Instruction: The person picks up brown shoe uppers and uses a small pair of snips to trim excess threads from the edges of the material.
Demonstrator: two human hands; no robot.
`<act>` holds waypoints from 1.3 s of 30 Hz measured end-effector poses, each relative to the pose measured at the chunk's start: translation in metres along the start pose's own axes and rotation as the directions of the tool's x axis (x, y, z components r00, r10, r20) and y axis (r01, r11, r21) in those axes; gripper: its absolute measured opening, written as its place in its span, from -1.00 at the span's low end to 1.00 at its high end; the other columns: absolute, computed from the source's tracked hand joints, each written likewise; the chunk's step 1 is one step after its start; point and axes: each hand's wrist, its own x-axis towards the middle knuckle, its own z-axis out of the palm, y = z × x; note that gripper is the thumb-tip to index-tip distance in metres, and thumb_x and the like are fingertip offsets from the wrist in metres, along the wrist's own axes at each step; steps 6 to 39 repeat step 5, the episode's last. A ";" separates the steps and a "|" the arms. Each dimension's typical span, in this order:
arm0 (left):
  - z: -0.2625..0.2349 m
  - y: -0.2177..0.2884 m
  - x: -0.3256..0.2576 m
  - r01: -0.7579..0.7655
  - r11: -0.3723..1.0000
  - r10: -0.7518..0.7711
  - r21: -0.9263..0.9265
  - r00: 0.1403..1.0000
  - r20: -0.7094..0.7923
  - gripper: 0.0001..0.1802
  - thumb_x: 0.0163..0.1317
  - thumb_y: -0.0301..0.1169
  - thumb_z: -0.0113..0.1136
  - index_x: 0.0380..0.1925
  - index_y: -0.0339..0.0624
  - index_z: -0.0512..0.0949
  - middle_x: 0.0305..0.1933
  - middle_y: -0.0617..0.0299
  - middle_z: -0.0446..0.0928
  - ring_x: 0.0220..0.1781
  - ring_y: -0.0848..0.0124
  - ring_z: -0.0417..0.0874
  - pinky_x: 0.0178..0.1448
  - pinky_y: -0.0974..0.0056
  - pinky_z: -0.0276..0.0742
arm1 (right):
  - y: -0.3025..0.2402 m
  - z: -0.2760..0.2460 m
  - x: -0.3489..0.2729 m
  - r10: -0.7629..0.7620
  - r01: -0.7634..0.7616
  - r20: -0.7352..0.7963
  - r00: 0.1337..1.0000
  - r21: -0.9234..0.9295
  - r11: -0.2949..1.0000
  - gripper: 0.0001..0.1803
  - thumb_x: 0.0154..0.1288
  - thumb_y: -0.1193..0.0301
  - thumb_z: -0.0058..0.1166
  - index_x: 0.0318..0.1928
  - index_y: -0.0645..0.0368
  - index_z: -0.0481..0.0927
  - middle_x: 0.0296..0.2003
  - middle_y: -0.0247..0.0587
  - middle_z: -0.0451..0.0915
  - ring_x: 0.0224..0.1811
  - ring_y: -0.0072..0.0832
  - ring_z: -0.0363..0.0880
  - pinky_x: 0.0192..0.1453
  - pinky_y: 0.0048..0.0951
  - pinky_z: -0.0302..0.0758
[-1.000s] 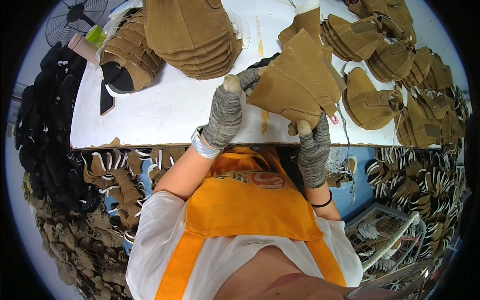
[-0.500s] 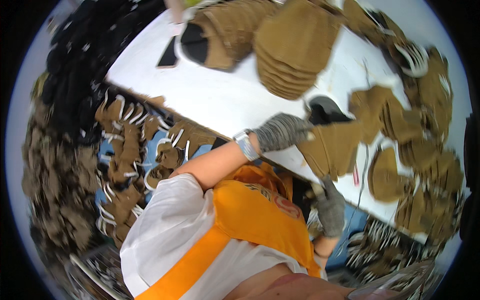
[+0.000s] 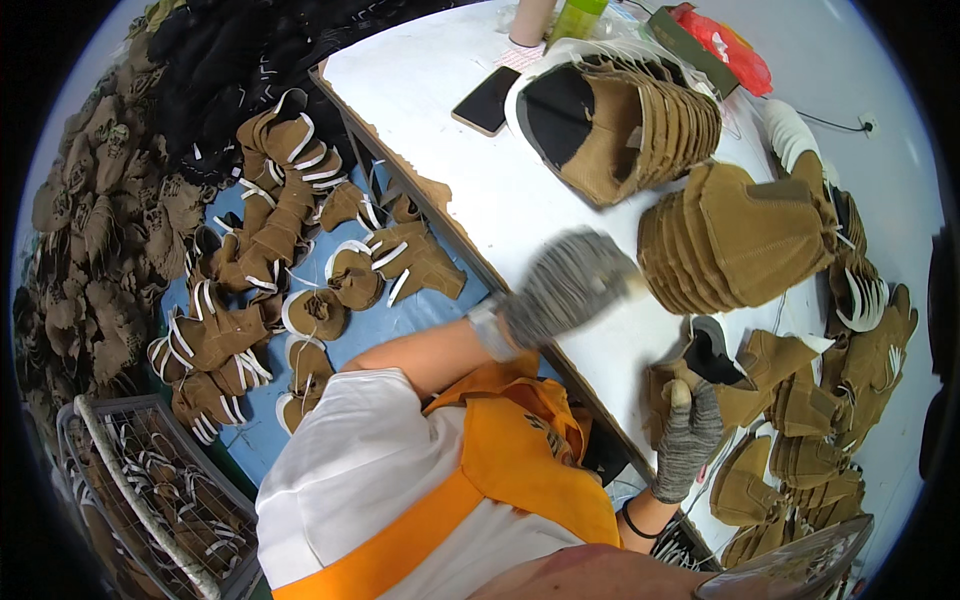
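Observation:
Near the table's front edge my right hand (image 3: 688,440), in a grey knit glove, pinches a brown shoe upper (image 3: 660,382) with a dark lining. Loose brown upper pieces (image 3: 768,362) lie right beside it. My left hand (image 3: 575,282), gloved too, is smeared by motion over the white table (image 3: 440,80). Its fingertips come close to the lower left edge of a stack of nested brown uppers (image 3: 735,240); whether they touch it cannot be made out. Behind that stands another row of brown uppers (image 3: 650,130) with white edging and black lining.
A dark phone (image 3: 487,100) lies on the table, with a green container (image 3: 576,20) and a red plastic bag (image 3: 735,50) farther back. White-edged brown uppers (image 3: 290,205) cover a blue surface at left, above a wire basket (image 3: 150,480). More brown pieces (image 3: 800,455) line the right side.
The view has shifted and turned. My left hand has left the brown upper and moved toward the nested stack. My right hand now grips an upper nearer the table edge.

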 end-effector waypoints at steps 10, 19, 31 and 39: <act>-0.137 -0.103 0.061 0.440 0.891 -0.360 0.113 0.835 -0.416 -0.62 0.39 -0.18 0.14 0.07 -0.18 0.55 -0.06 0.09 0.61 -0.07 0.29 0.62 0.13 0.29 0.52 | -0.006 0.014 0.009 0.094 -0.095 0.037 0.995 0.015 0.995 -0.73 0.34 0.31 0.18 -0.10 0.27 0.65 -0.22 -0.15 0.66 -0.12 -0.37 0.59 0.11 -0.37 0.47; -0.137 -0.103 0.061 0.440 0.891 -0.360 0.113 0.835 -0.416 -0.62 0.39 -0.18 0.14 0.07 -0.18 0.55 -0.06 0.09 0.61 -0.07 0.29 0.62 0.13 0.29 0.52 | -0.006 0.014 0.009 0.094 -0.095 0.037 0.995 0.015 0.995 -0.73 0.34 0.31 0.18 -0.10 0.27 0.65 -0.22 -0.15 0.66 -0.12 -0.37 0.59 0.11 -0.37 0.47; -0.137 -0.103 0.061 0.440 0.891 -0.360 0.113 0.835 -0.416 -0.62 0.39 -0.18 0.14 0.07 -0.18 0.55 -0.06 0.09 0.61 -0.07 0.29 0.62 0.13 0.29 0.52 | -0.006 0.014 0.009 0.094 -0.095 0.037 0.995 0.015 0.995 -0.73 0.34 0.31 0.18 -0.10 0.27 0.65 -0.22 -0.15 0.66 -0.12 -0.37 0.59 0.11 -0.37 0.47; -0.137 -0.103 0.061 0.440 0.891 -0.360 0.113 0.835 -0.416 -0.62 0.39 -0.18 0.14 0.07 -0.18 0.55 -0.06 0.09 0.61 -0.07 0.29 0.62 0.13 0.29 0.52 | -0.006 0.014 0.009 0.094 -0.095 0.037 0.995 0.015 0.995 -0.73 0.34 0.31 0.18 -0.10 0.27 0.65 -0.22 -0.15 0.66 -0.12 -0.37 0.59 0.11 -0.37 0.47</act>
